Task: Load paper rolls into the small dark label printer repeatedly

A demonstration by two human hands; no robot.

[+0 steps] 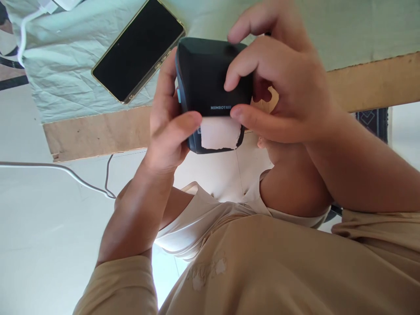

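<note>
label strip at the printer's mouth

i judge this step goes best with the small dark plastic label printer [210, 83] kept steady above the table edge while the white paper label strip [219, 132] at its slot is pulled straight, not sideways. my left hand [170, 131] wraps the printer's side, fingers closed around it, thumb touching the strip's corner. my right hand [285, 83] curls over the top, thumb [249, 117] pressing just above the strip. a black smartphone [138, 50] lies near on the pale green cloth [65, 78].
</note>
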